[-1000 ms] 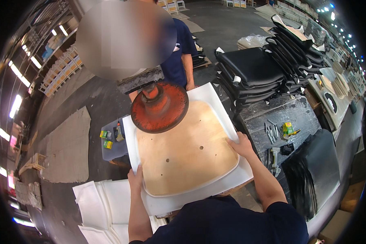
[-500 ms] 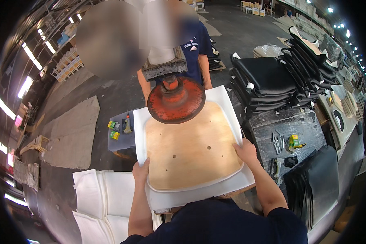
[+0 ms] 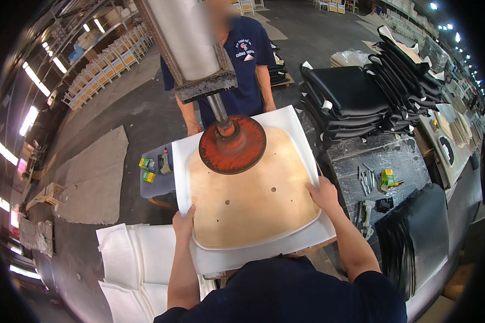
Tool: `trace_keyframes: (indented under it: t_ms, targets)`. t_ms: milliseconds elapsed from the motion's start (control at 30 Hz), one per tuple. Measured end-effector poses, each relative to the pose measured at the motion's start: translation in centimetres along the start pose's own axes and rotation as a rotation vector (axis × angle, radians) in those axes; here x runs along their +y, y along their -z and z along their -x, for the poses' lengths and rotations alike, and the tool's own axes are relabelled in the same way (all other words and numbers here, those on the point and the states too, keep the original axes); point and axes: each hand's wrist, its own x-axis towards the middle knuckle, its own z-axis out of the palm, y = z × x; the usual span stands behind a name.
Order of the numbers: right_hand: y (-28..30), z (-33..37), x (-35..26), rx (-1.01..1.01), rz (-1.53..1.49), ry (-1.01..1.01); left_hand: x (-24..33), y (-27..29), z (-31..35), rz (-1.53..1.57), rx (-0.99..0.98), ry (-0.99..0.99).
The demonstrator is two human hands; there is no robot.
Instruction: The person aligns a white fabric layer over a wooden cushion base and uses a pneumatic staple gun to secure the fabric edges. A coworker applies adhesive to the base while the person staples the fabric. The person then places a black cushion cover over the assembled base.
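Note:
A pale plywood seat panel [image 3: 253,207] with rounded corners and several small holes lies on a white foam-like sheet [image 3: 215,261]. My left hand [image 3: 183,223] grips the sheet's left edge, its thumb on top beside the panel. On the opposite side, my right hand [image 3: 323,195] is closed round the right edge, thumb on the panel's rim. The fingers of both hands are partly hidden underneath. A round red press plate [image 3: 233,145] on a metal rod covers part of the panel's far end; I cannot tell if it touches.
A co-worker [image 3: 237,70] in a dark shirt stands across. Folded white sheets [image 3: 121,253] are at left, near a small stand [image 3: 159,185] with boxes and a tool. Black padded seats [image 3: 350,94] are piled at right, beyond a table [image 3: 380,161] with tools and black sheets [image 3: 415,242].
The red press plate has come down toward the panel, and more of its rod shows. My hands keep their hold on the edges. The view has shifted slightly.

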Motion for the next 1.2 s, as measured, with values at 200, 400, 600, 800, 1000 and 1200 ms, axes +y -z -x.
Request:
trace_keyframes:
  t_ms: [200, 400, 600, 800, 1000, 1200]
  targets:
    - [0.5, 0.2, -0.2, -0.032, 0.025, -0.035, 0.1, -0.2, -0.3, 0.066, -0.034, -0.034]
    - [0.5, 0.2, 0.3, 0.004, 0.061, -0.022, 0.1, -0.7, -0.9, 0.125, -0.054, -0.075]
    - [-0.1, 0.7, -0.3, 0.071, 0.223, 0.059, -1.1, 2.1, -1.2, 0.220, -0.113, 0.157]
    - [0.6, -1.3, 2.7, 0.039, -0.282, -0.185, -3.5, 6.0, -1.3, 0.640, -0.436, 0.354]
    - [1.3, -2.4, 4.9, -0.054, -0.552, -0.374, -3.0, 6.6, -1.8, 0.279, -0.567, 0.387]
    - [2.3, -2.9, 2.9, -0.251, -0.334, -0.388, -3.9, 4.1, -0.9, 0.174, -0.433, 0.244]
